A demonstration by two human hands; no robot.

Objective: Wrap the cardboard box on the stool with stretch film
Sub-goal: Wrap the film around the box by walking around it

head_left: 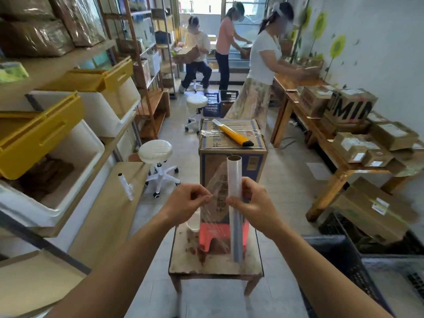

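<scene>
Left hand [188,201] pinches the loose film edge [218,191]; right hand [250,203] grips the roll [234,173], held upright. The cardboard box [213,161] stands on the red stool [205,236] just beyond both hands, dead ahead, its near face parallel to the roll

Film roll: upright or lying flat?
Upright: the right hand grips the film roll vertically; the left hand pinches its loose film.
</scene>
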